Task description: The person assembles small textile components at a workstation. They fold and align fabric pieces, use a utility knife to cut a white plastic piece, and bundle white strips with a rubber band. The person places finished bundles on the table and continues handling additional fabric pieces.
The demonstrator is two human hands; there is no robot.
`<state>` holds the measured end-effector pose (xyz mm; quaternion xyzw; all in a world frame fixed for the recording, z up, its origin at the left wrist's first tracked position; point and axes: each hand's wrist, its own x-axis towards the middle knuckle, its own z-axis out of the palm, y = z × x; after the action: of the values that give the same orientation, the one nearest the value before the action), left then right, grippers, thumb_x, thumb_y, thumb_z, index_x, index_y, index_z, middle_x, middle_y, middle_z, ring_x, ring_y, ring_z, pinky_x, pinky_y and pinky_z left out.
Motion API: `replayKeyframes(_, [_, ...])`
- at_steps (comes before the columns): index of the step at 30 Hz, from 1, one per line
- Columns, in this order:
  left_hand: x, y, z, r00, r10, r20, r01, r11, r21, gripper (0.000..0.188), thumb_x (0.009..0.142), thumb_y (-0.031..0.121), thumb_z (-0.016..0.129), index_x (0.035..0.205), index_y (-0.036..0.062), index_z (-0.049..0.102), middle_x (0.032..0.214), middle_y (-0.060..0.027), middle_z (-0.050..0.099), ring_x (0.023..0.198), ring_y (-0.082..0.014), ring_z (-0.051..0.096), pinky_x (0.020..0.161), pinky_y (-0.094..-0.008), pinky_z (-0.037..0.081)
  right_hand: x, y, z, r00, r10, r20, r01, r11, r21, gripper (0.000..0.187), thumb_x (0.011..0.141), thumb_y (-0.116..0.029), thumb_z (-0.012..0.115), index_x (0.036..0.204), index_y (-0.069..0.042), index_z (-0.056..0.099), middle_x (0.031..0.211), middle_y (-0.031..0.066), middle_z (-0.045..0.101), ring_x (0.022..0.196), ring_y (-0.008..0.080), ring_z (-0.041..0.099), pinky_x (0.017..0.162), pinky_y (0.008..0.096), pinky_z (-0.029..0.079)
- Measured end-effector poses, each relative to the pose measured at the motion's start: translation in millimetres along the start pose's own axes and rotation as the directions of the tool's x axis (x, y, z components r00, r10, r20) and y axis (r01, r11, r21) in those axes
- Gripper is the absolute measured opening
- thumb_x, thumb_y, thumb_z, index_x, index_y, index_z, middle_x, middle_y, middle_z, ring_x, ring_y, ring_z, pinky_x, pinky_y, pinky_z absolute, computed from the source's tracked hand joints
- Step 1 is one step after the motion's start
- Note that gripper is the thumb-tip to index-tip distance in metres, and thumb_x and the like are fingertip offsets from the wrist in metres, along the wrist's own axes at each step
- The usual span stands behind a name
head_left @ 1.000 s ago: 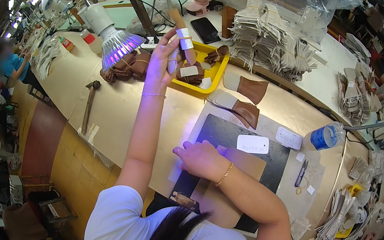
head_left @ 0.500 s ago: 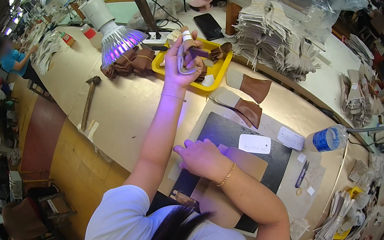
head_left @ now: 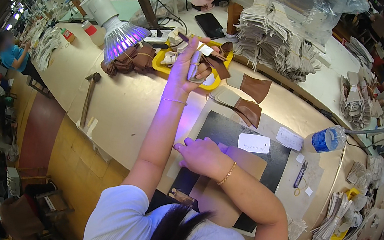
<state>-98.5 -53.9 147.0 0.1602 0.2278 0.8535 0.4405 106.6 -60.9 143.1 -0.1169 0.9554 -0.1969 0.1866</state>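
My left hand (head_left: pixel 185 72) is raised over the yellow tray (head_left: pixel 164 68), its fingers closed round a small bundle of leather pieces (head_left: pixel 217 65), brown and greyish, with a white tag on it. Behind the hand, more small pieces lie in the tray. My right hand (head_left: pixel 204 156) is low over the black board (head_left: pixel 221 124), beside a flat brown panel (head_left: pixel 245 165). Its fingers are curled in; whatever they hold, if anything, is hidden. A white tag card (head_left: pixel 253 143) rests on the board.
A lamp (head_left: pixel 119 39) hangs at the left near brown bundles (head_left: pixel 134 59) and a hammer (head_left: pixel 88 99). Brown-and-cream pieces (head_left: pixel 255 87) lie right of the tray. A blue-labelled container (head_left: pixel 325 139), a thread snipper (head_left: pixel 301 175) and stacked pale pieces (head_left: pixel 264 34) stand or lie farther right.
My left hand has turned and shifted slightly right over the tray with the bundle; the brown pieces now fan out to the right. The right hand has hardly moved.
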Motion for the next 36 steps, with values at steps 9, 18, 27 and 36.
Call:
replayKeyframes(9, [-13.7,3.8,21.0,0.998,-0.066,-0.022,0.068,0.991,0.119,0.073,0.094,0.063,0.030,0.138,0.0069,0.044,0.086,-0.0139,0.065,0.035,-0.0110,0.032,0.034,-0.0240,0.027,-0.1,-1.5,-5.5,0.999,0.009,0.047,-0.010,1.000,0.008,0.047,0.086,-0.033,0.066,0.128,-0.014,0.054,0.109,0.0106,0.062,0.098,0.0281,0.064,0.081,0.0426,0.050])
replayKeyframes(18, [-14.5,-12.8,15.6,0.979,0.178,-0.096,-0.062,0.715,0.696,0.037,0.089,0.025,0.069,0.122,0.0097,0.058,0.088,0.0014,0.058,0.073,-0.0065,0.057,0.061,-0.0223,0.047,-1.0,-1.4,-4.6,0.999,0.019,0.046,-0.019,1.000,0.012,0.048,0.087,-0.033,0.065,0.129,-0.013,0.053,0.110,0.0106,0.061,0.099,0.0288,0.064,0.081,0.0430,0.050])
replayKeyframes(27, [80.9,61.6,-69.2,0.930,0.295,-0.219,0.005,0.586,0.810,0.040,0.085,0.039,0.073,0.092,0.0013,0.061,0.071,-0.0014,0.059,0.059,-0.0115,0.056,0.053,-0.0256,0.048,1.8,1.1,2.2,1.000,-0.006,-0.020,0.006,0.999,0.047,0.042,0.084,-0.029,0.067,0.121,-0.012,0.059,0.104,0.0104,0.063,0.095,0.0275,0.065,0.079,0.0441,0.050])
replayKeyframes(36, [127.7,27.9,-121.1,0.781,0.400,-0.480,0.450,0.172,0.876,0.069,0.080,0.055,0.069,0.103,-0.0099,0.062,0.097,-0.0202,0.067,0.086,-0.0259,0.066,0.067,-0.0379,0.052,0.0,4.2,-5.5,0.998,0.036,0.044,-0.038,0.999,0.031,0.046,0.088,-0.033,0.064,0.129,-0.014,0.054,0.107,0.0098,0.062,0.097,0.0278,0.064,0.080,0.0423,0.049])
